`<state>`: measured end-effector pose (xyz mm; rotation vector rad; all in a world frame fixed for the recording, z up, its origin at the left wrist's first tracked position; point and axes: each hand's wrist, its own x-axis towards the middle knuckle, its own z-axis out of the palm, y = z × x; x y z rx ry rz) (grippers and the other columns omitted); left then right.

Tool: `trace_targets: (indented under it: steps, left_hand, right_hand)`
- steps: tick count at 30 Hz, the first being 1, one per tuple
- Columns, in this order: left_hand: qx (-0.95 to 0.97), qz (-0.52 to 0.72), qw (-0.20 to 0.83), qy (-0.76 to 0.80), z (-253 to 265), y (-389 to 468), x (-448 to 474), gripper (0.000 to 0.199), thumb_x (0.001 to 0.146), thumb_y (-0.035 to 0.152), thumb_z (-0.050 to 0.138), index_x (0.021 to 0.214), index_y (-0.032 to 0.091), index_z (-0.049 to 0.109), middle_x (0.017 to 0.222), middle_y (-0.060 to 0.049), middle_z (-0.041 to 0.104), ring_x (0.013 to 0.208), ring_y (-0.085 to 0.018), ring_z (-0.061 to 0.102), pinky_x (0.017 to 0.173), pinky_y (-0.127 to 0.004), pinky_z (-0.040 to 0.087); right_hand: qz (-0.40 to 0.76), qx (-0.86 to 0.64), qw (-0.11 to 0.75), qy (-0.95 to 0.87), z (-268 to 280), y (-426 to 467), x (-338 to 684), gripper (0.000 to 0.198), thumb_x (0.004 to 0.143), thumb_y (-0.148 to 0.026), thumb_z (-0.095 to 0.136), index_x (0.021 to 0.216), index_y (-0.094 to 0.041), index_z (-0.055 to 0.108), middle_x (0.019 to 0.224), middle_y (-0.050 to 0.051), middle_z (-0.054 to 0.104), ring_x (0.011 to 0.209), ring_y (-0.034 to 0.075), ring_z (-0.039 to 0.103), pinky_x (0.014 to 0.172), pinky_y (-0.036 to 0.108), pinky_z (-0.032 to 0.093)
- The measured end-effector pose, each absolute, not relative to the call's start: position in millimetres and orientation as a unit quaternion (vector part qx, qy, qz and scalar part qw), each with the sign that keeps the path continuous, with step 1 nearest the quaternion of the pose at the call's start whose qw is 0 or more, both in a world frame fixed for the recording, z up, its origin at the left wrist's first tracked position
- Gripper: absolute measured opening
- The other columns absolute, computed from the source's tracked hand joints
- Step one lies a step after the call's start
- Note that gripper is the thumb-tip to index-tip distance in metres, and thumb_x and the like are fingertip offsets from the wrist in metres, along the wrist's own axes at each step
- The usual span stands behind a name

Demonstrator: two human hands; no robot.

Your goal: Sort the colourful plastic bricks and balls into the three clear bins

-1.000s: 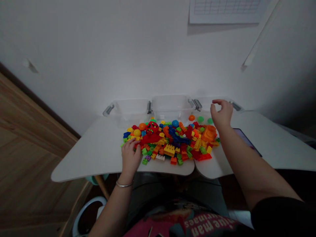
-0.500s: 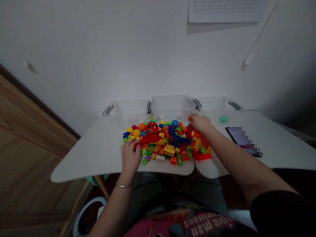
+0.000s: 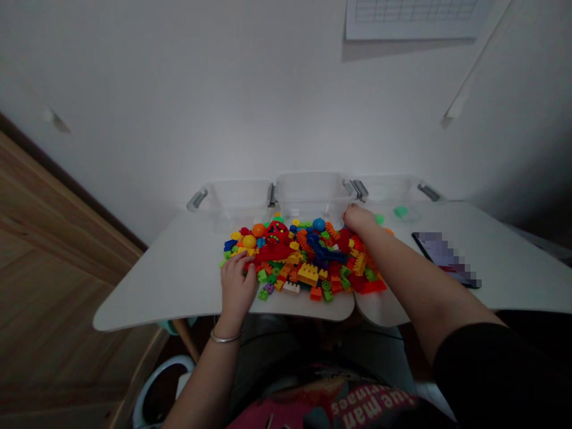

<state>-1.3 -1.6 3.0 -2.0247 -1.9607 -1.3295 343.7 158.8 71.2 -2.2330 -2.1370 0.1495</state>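
Observation:
A heap of colourful toy bricks and plastic pieces lies on the white table. My left hand (image 3: 238,280) rests at the heap's left edge, fingers spread, the fingertips by a flat red piece (image 3: 272,252). My right hand (image 3: 361,220) is at the back right of the heap, in front of the clear bins. Its fingers are closed, with a sliver of a small orange piece (image 3: 344,218) showing at the fingertips; the rest is hidden. Nearby are a dark blue piece (image 3: 325,252), a blue ball (image 3: 319,224) and a yellow brick (image 3: 308,274).
Along the wall stand three clear bins: left (image 3: 241,192), middle (image 3: 313,183) and right (image 3: 386,185). A green piece (image 3: 401,211) shows through the right bin's front. On the right of the table (image 3: 147,280) lies a phone-like device (image 3: 440,253). Two tabletops meet at a front gap.
My right hand has turned slightly and its fingers now point more toward the bins, hiding most of the orange piece. The left hand stays put. The view has shifted a little.

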Motion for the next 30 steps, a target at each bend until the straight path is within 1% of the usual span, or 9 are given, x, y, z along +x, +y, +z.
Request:
trace_targets:
  steps: [5, 11, 14, 20, 22, 24, 26, 28, 30]
  left_hand:
    - [-0.651, -0.424, 0.017, -0.630, 2, -1, -2, 0.031, 0.090, 0.033, 0.044, 0.094, 0.019, 0.071, 0.115, -0.011, 0.068, 0.113, -0.028, 0.057, 0.103, -0.049, 0.040]
    - [-0.650, -0.420, 0.018, -0.633, 2, -1, -2, 0.030, 0.090, 0.033, 0.044, 0.094, 0.020, 0.070, 0.114, -0.010, 0.068, 0.114, -0.028, 0.057, 0.104, -0.049, 0.040]
    - [-0.651, -0.421, 0.021, -0.631, 2, 0, -2, 0.030, 0.090, 0.033, 0.043, 0.093, 0.020, 0.070, 0.114, -0.011, 0.068, 0.113, -0.028, 0.057, 0.104, -0.049, 0.040]
    - [-0.653, -0.426, 0.024, -0.626, 3, -1, -1, 0.029, 0.089, 0.032, 0.044, 0.094, 0.020, 0.069, 0.113, -0.010, 0.068, 0.113, -0.028, 0.058, 0.104, -0.049, 0.040]
    - [-0.653, -0.425, 0.023, -0.626, 3, 0, -1, 0.029, 0.089, 0.032, 0.044, 0.093, 0.020, 0.070, 0.113, -0.010, 0.068, 0.112, -0.028, 0.058, 0.103, -0.049, 0.040]
    - [-0.652, -0.424, 0.022, -0.628, 4, 0, -1, 0.029, 0.089, 0.033, 0.044, 0.093, 0.020, 0.070, 0.114, -0.011, 0.068, 0.112, -0.028, 0.058, 0.103, -0.049, 0.041]
    - [-0.653, -0.423, 0.021, -0.628, 3, -1, -1, 0.030, 0.089, 0.033, 0.044, 0.094, 0.019, 0.070, 0.114, -0.012, 0.068, 0.112, -0.028, 0.058, 0.103, -0.049, 0.041]
    - [-0.655, -0.422, 0.022, -0.626, 3, -1, -1, 0.031, 0.090, 0.033, 0.044, 0.094, 0.018, 0.070, 0.114, -0.012, 0.068, 0.112, -0.028, 0.058, 0.103, -0.049, 0.041]
    - [-0.654, -0.421, 0.023, -0.628, 3, -1, -1, 0.031, 0.090, 0.034, 0.043, 0.095, 0.019, 0.070, 0.114, -0.011, 0.068, 0.112, -0.028, 0.058, 0.103, -0.049, 0.041]
  right_hand:
    - [0.071, -0.728, 0.012, -0.682, 76, 166, 340, 0.043, 0.093, -0.019, 0.039, 0.130, -0.010, 0.061, 0.130, 0.022, 0.062, 0.120, 0.031, 0.061, 0.097, 0.043, 0.049]
    - [0.071, -0.741, 0.018, -0.668, 80, 164, 339, 0.044, 0.094, -0.028, 0.042, 0.131, -0.014, 0.062, 0.131, 0.021, 0.062, 0.118, 0.032, 0.062, 0.095, 0.044, 0.051]
    - [0.072, -0.746, 0.015, -0.662, 80, 165, 339, 0.045, 0.092, -0.033, 0.045, 0.128, -0.013, 0.064, 0.129, 0.022, 0.063, 0.117, 0.032, 0.062, 0.094, 0.043, 0.051]
    - [0.043, -0.764, 0.007, -0.644, 89, 156, 340, 0.041, 0.087, -0.026, 0.050, 0.121, -0.012, 0.067, 0.123, 0.022, 0.066, 0.113, 0.032, 0.064, 0.091, 0.040, 0.052]
    - [0.020, -0.763, 0.013, -0.646, 94, 145, 341, 0.038, 0.088, -0.028, 0.051, 0.117, -0.014, 0.068, 0.119, 0.021, 0.067, 0.109, 0.031, 0.065, 0.088, 0.040, 0.053]
    - [-0.004, -0.754, 0.027, -0.657, 96, 130, 342, 0.035, 0.089, -0.032, 0.051, 0.114, -0.017, 0.069, 0.117, 0.019, 0.068, 0.107, 0.032, 0.066, 0.085, 0.041, 0.053]
    - [-0.024, -0.740, 0.053, -0.670, 95, 116, 345, 0.035, 0.088, -0.037, 0.053, 0.115, -0.020, 0.067, 0.119, 0.018, 0.065, 0.105, 0.032, 0.065, 0.084, 0.042, 0.053]
    - [-0.039, -0.726, 0.094, -0.680, 89, 105, 350, 0.037, 0.086, -0.037, 0.056, 0.118, -0.020, 0.065, 0.122, 0.017, 0.061, 0.104, 0.031, 0.065, 0.085, 0.041, 0.053]
    - [-0.033, -0.715, 0.155, -0.681, 82, 98, 355, 0.038, 0.084, -0.035, 0.058, 0.119, -0.019, 0.064, 0.121, 0.016, 0.060, 0.102, 0.028, 0.065, 0.089, 0.039, 0.052]
